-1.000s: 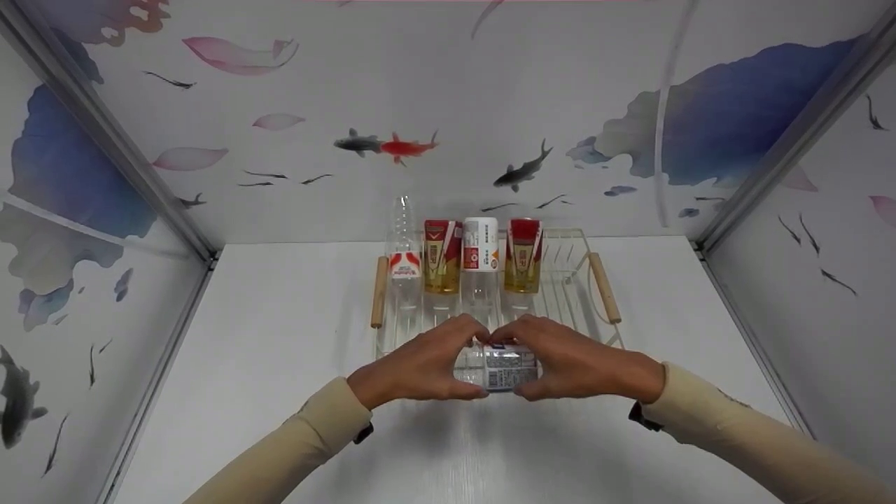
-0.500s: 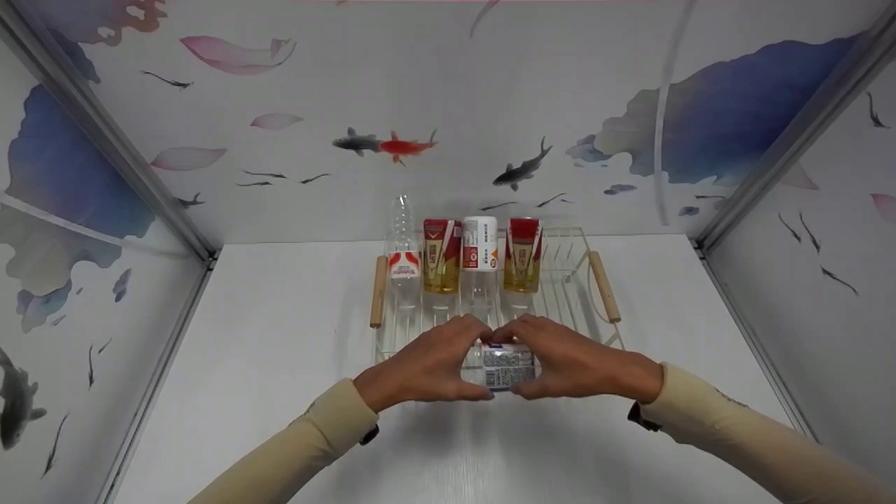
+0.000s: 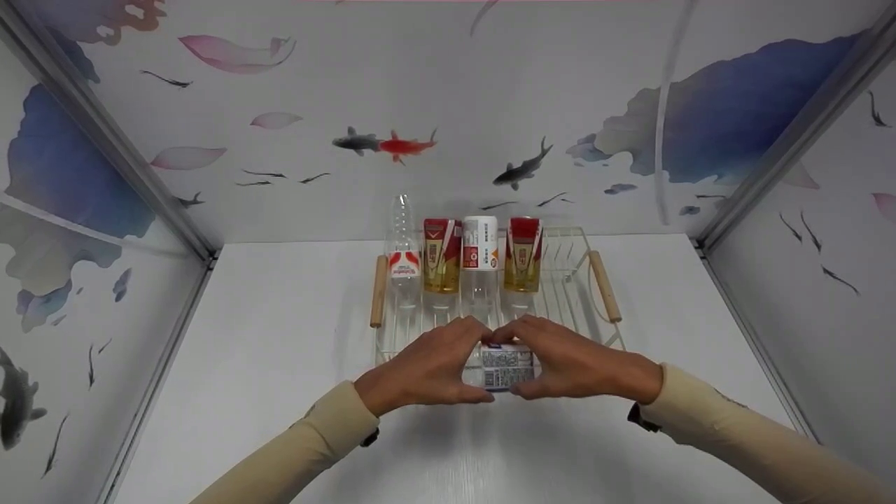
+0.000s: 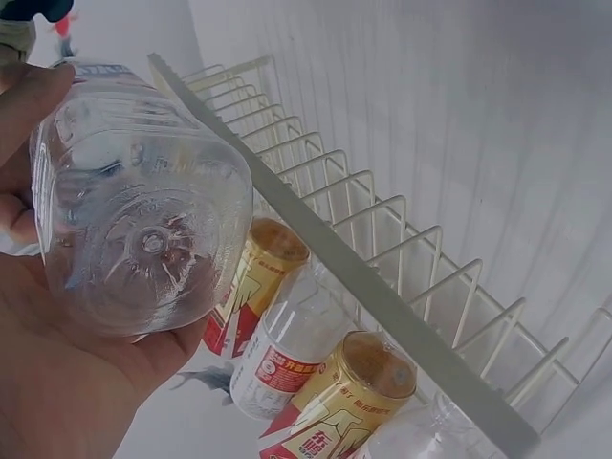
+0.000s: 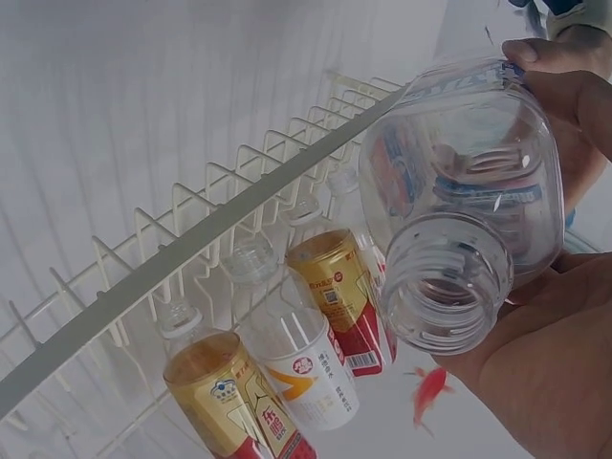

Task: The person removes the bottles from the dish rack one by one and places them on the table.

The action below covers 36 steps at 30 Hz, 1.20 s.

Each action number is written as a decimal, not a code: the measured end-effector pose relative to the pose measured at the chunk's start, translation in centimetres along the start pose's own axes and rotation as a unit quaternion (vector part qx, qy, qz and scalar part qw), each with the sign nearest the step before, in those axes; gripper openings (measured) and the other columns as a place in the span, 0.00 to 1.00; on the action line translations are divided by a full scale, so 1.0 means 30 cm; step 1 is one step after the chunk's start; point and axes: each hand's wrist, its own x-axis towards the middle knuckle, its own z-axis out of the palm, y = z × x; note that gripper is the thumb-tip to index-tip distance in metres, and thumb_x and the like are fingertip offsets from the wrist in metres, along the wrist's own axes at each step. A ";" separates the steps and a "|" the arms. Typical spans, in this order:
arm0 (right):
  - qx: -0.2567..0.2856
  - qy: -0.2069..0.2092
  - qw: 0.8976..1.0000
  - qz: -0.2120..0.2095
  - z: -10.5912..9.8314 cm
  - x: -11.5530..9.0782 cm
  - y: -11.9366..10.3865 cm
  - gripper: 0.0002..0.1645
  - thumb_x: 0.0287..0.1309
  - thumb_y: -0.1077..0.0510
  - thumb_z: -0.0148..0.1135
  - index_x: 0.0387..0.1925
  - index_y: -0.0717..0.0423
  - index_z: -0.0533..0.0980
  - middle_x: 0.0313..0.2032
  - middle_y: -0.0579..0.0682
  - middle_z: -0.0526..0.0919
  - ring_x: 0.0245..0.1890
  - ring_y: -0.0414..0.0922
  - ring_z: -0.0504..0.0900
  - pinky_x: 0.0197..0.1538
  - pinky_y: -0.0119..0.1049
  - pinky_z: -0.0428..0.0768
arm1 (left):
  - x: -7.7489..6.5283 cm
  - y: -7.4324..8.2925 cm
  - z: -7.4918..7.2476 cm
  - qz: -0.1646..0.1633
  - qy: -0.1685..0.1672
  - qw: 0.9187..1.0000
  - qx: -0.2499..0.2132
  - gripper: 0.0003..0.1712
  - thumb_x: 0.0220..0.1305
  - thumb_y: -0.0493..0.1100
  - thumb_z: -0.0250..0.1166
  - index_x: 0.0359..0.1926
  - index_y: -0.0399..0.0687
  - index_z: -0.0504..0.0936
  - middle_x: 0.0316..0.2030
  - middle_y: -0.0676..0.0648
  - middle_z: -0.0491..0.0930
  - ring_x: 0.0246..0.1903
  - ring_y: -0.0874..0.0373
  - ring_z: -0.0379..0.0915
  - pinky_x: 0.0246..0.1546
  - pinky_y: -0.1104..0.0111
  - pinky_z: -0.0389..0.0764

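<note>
A clear, square-sided plastic bottle [image 3: 507,367] lies sideways between both hands, in front of a wire basket. My left hand [image 3: 427,364] and right hand [image 3: 584,360] curve round it, fingers along the far side and thumbs on the near side. In the left wrist view, the bottle's round-ribbed base [image 4: 153,244] faces the camera. Its threaded neck [image 5: 448,287] shows without a cap in the right wrist view. A printed label covers part of its body; the palms and fingers hide the rest.
The cream wire basket has wooden handles [image 3: 605,287]. Across it lie a red-and-white-labelled clear bottle [image 3: 404,266], two red-and-gold bottles, one at its left [image 3: 442,255] and one at its right [image 3: 523,255], and a white-labelled bottle [image 3: 480,245]. Printed walls stand behind and on both sides.
My left hand has slid slightly to the right along the bottle, and the bottle has shifted slightly left. The right hand and the basket stay almost still.
</note>
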 end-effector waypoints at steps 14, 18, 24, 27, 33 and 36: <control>0.022 0.001 1.000 -0.011 -0.009 -0.002 0.000 0.42 0.61 0.51 0.83 0.73 0.43 0.74 0.66 0.37 0.79 0.60 0.41 0.78 0.67 0.49 0.83 | -0.012 0.002 0.003 -0.014 0.000 1.000 0.008 0.46 0.61 0.60 0.83 0.73 0.56 0.71 0.60 0.53 0.78 0.55 0.60 0.74 0.60 0.66 0.84; 0.018 0.010 1.000 -0.024 -0.021 -0.006 0.006 0.40 0.61 0.49 0.84 0.72 0.46 0.77 0.67 0.40 0.80 0.64 0.43 0.78 0.68 0.53 0.81 | -0.021 -0.004 0.005 -0.022 -0.004 1.000 0.000 0.44 0.61 0.60 0.83 0.72 0.56 0.71 0.60 0.53 0.77 0.55 0.60 0.74 0.60 0.65 0.84; 0.023 0.013 0.999 -0.020 -0.027 -0.013 0.014 0.39 0.63 0.45 0.82 0.71 0.46 0.77 0.68 0.43 0.80 0.66 0.44 0.78 0.70 0.57 0.80 | -0.032 -0.008 0.008 -0.038 -0.010 0.999 -0.002 0.45 0.61 0.61 0.81 0.72 0.55 0.71 0.62 0.52 0.77 0.55 0.59 0.75 0.61 0.63 0.85; 0.027 0.012 0.999 -0.013 -0.025 -0.014 0.017 0.38 0.63 0.44 0.82 0.71 0.45 0.77 0.67 0.42 0.80 0.63 0.44 0.78 0.68 0.55 0.81 | -0.035 -0.008 0.008 -0.042 -0.010 0.999 -0.006 0.45 0.61 0.62 0.81 0.72 0.56 0.71 0.62 0.52 0.78 0.55 0.59 0.75 0.61 0.63 0.85; 0.021 0.017 1.000 -0.007 -0.025 -0.018 0.021 0.39 0.65 0.43 0.81 0.72 0.46 0.77 0.67 0.43 0.80 0.66 0.47 0.79 0.70 0.57 0.80 | -0.042 -0.012 0.011 -0.036 -0.003 0.999 -0.003 0.43 0.61 0.63 0.79 0.71 0.55 0.73 0.61 0.52 0.79 0.54 0.60 0.76 0.60 0.63 0.85; 0.021 0.020 1.000 -0.003 -0.027 -0.019 0.024 0.39 0.65 0.41 0.80 0.72 0.46 0.76 0.67 0.43 0.80 0.67 0.45 0.78 0.71 0.58 0.79 | -0.045 -0.012 0.010 -0.031 0.001 0.999 0.011 0.43 0.61 0.64 0.78 0.71 0.53 0.76 0.61 0.51 0.80 0.56 0.58 0.74 0.62 0.62 0.84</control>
